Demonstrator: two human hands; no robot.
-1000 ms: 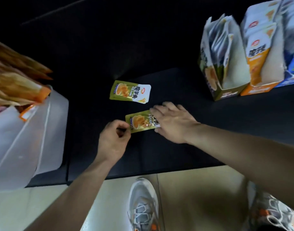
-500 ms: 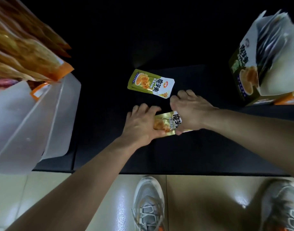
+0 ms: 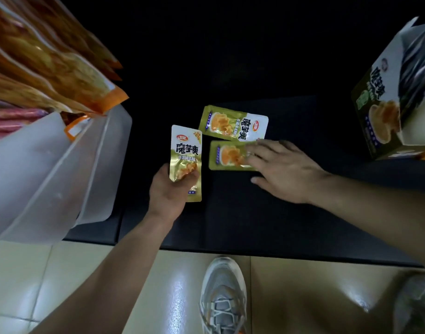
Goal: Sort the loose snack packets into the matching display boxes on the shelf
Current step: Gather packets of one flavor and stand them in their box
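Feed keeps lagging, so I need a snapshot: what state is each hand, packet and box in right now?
Left hand: grips one packet by its lower part.
Held packet: in that hand, label toward camera.
Right hand: fingers straight, laid on a second packet.
Second packet: flat on the shelf, partly under those fingers.
Third packet: flat on the shelf, untouched.
Green display box: standing, top open, packets inside.

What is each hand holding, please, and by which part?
The left hand grips one packet by its lower half; the right hand holds nothing, resting flat on a second packet.
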